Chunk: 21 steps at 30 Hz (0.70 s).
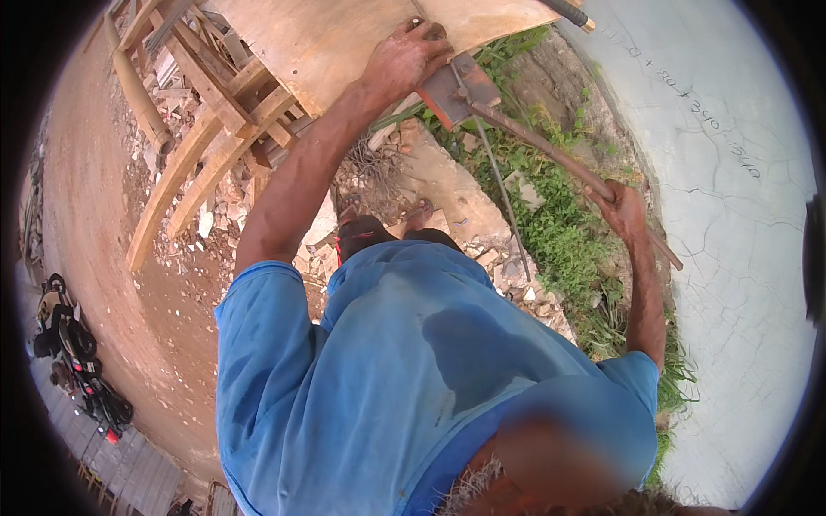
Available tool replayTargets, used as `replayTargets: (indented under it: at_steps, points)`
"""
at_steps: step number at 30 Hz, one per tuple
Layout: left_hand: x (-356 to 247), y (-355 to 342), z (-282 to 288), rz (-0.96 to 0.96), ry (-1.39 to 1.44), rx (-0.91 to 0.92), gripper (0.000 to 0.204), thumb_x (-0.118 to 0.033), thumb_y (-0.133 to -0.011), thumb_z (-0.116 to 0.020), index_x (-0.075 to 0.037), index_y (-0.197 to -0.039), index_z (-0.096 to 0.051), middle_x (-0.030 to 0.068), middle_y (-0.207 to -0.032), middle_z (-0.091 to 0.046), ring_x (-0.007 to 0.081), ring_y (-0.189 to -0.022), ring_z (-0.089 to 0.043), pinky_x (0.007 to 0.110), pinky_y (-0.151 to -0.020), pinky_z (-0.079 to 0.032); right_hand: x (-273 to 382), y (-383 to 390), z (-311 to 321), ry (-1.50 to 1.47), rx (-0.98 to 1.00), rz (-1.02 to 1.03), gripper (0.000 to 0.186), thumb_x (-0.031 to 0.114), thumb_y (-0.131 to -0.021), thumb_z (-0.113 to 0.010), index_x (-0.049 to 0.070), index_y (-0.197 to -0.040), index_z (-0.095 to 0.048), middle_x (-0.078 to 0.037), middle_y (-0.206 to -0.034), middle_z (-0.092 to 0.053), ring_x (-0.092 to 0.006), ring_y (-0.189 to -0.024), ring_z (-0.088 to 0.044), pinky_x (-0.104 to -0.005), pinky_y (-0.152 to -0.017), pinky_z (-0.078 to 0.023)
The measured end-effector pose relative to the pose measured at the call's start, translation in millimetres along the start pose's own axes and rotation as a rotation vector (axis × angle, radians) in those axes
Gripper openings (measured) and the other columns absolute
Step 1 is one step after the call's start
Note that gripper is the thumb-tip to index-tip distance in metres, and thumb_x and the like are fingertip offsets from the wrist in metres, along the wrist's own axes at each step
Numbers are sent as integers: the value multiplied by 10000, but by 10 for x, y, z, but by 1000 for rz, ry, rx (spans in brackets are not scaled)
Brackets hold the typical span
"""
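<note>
My left hand (406, 62) is closed at the edge of a plywood board (310, 39), its fingers curled over a thin metal rod. Part of the rod and a dark piece under the fingers are hidden. Beside that hand sits a rusty orange-edged metal plate (477, 82) with a small peg. From the plate, the rod (501, 176) slants down toward me. My right hand (621, 209) grips a long brown metal bar (542, 146) near its lower end. The bar's far end meets the plate close to the rod.
Wooden beams (206, 82) form a frame at the left, above broken rubble. Green weeds (559, 224) grow along a pale cracked wall (731, 215) on the right. Another bar end (576, 13) juts in at the top. Motorcycles (77, 361) stand at far left beside a dirt road (95, 198).
</note>
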<state>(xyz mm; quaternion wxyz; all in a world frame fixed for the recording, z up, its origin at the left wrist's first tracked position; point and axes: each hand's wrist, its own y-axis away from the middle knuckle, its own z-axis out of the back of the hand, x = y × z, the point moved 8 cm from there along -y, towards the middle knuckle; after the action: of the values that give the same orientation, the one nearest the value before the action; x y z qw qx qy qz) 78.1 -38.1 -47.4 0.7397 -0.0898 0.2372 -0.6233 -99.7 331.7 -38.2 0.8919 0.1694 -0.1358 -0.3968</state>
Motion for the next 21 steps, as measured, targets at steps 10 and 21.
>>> replayTargets:
  at_steps: [10,21]
  points:
    - [34,13,-20,37,17,-46,259,-363,-937,-645,-169,-1082,-737,30,-1215,-632,280,-1224,-553,420,-1023,-499,49,-695,153,193,-95,241,189,224,-846,-669,46,-876,-721,-219,-781,-680,-409,-751,-662,-500,-692,-504]
    - [35,-32,-23,0,34,-45,246,-337,-929,-648,-168,-1088,-731,32,-1206,-631,279,-1145,-594,428,-956,-524,-17,-473,-132,88,-44,158,192,213,-868,-644,44,-886,-732,-205,-743,-679,-379,-699,-665,-482,-669,-516]
